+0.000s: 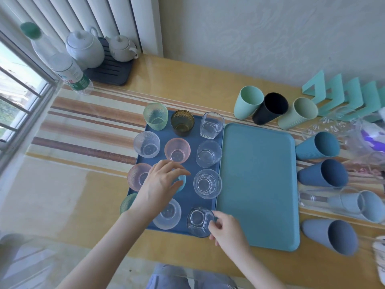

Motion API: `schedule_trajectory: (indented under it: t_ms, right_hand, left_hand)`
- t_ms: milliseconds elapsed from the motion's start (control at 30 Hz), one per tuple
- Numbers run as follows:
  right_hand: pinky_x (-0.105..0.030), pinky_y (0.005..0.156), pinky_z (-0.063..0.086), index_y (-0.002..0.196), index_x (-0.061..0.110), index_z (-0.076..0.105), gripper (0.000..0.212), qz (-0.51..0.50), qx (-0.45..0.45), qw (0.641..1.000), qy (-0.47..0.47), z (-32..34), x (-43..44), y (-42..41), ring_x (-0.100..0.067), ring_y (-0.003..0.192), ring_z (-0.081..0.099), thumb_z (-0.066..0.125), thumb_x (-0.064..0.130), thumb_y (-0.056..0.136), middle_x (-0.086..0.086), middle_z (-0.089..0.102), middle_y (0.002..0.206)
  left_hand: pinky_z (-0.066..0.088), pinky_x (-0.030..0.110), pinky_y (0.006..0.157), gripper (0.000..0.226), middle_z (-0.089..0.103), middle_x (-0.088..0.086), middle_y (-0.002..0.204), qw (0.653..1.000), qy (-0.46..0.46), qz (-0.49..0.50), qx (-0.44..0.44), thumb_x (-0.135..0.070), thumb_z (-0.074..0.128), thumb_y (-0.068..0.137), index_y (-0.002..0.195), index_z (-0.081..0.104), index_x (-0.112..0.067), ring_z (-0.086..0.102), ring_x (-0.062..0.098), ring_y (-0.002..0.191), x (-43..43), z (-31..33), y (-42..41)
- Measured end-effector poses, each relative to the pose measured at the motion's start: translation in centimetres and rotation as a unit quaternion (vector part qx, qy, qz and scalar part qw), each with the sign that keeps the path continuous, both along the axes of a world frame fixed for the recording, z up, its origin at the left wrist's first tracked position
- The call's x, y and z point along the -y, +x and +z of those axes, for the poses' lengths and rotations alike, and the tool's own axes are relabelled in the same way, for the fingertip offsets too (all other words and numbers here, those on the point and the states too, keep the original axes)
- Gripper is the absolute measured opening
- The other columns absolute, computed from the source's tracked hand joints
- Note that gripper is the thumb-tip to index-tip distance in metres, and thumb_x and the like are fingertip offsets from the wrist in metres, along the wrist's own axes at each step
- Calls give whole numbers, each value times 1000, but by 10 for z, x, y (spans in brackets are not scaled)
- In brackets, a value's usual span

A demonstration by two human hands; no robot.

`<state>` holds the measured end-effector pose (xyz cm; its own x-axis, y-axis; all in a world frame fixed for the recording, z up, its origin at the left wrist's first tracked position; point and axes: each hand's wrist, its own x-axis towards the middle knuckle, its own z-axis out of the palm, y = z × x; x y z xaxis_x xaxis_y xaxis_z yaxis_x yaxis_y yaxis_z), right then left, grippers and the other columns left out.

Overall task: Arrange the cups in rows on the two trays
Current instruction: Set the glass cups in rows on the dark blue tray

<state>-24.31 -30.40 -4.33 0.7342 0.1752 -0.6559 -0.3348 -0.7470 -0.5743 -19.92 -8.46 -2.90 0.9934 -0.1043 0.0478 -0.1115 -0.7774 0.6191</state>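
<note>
A dark blue tray (188,202) holds several glass cups standing upright in rows of three. My left hand (159,184) grips a light blue glass (181,182) in the middle column of the third row. My right hand (226,231) pinches the rim of a clear glass (198,221) at the tray's near right corner. To the right lies a teal tray (258,184) with nothing on it. Beyond and right of it, several plastic tumblers lie on their sides: a mint tumbler (248,103), a black tumbler (270,108), a blue tumbler (318,144).
A striped cloth covers the wooden table (83,188). Two white teapots (85,49) stand on a dark rack at the back left beside a water bottle (62,63). Teal stands (343,94) and a clear plastic bag (354,130) sit at the right.
</note>
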Motion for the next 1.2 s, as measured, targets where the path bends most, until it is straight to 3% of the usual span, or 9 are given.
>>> schedule_trajectory:
  t_ms: [133, 267, 433, 567, 733, 900, 1100, 1200]
  right_hand:
    - [-23, 46, 41, 108, 21, 66, 27, 39, 26, 999, -27, 0, 5, 9, -6, 39, 49, 50, 17, 86, -6, 63, 59]
    - [-30, 55, 50, 122, 21, 60, 37, 55, 33, 997, -39, -4, 9, 10, -8, 44, 50, 51, 21, 87, -3, 65, 60]
    - [-25, 58, 48, 115, 20, 60, 44, 3, 29, 1000, -11, 9, 12, 20, -1, 43, 52, 51, 52, 86, 0, 64, 57]
    - [-23, 50, 40, 129, 16, 49, 43, -166, 33, 984, 61, 10, 9, 48, -7, 40, 44, 48, 40, 93, 0, 57, 55]
    - [-17, 42, 38, 133, 17, 45, 40, -177, 19, 979, 101, 0, -10, 63, -5, 38, 44, 49, 23, 95, -4, 57, 58]
    - [-20, 40, 38, 129, 12, 51, 36, -197, 9, 973, 119, -7, -14, 59, -9, 38, 44, 46, 8, 94, -4, 56, 54]
    - [-23, 42, 41, 127, 12, 52, 34, -185, -3, 974, 134, -8, -12, 59, -13, 41, 47, 47, 9, 94, -5, 59, 55]
    - [-23, 44, 39, 128, 13, 51, 39, -174, -6, 977, 125, -5, -9, 56, -10, 41, 46, 52, 30, 93, -2, 57, 54]
  left_hand:
    - [45, 35, 85, 22, 66, -7, 99, 999, -8, 30, -14, -28, 56, 81, 99, 68, -24, 50, 13, 98, -12, -5, -12]
    - [39, 27, 89, 21, 66, -4, 98, 999, -9, 52, 1, -20, 60, 79, 98, 69, -20, 49, 14, 95, -22, -5, -21]
    - [38, 23, 91, 26, 64, -1, 104, 994, -30, 108, -7, -20, 57, 81, 105, 66, -17, 55, 19, 96, -33, 1, -21]
    - [33, 17, 88, 28, 62, 1, 107, 988, -33, 153, -17, -13, 56, 81, 107, 65, -14, 52, 17, 100, -40, 6, -15]
    - [39, 22, 74, 24, 60, -5, 96, 982, -39, 179, -42, -4, 64, 82, 102, 67, -17, 51, 6, 85, -33, 13, -11]
    - [50, 37, 70, 21, 62, -4, 86, 985, -24, 156, -65, -10, 66, 82, 101, 68, -19, 58, 20, 77, -24, 3, -11]
    - [39, 26, 69, 20, 66, 4, 88, 987, -7, 151, -54, -3, 69, 78, 97, 70, -10, 49, 11, 71, -15, 1, -10]
    - [37, 24, 70, 19, 64, 1, 89, 985, -6, 160, -66, -6, 68, 79, 97, 69, -13, 48, 9, 73, -15, 1, -10]
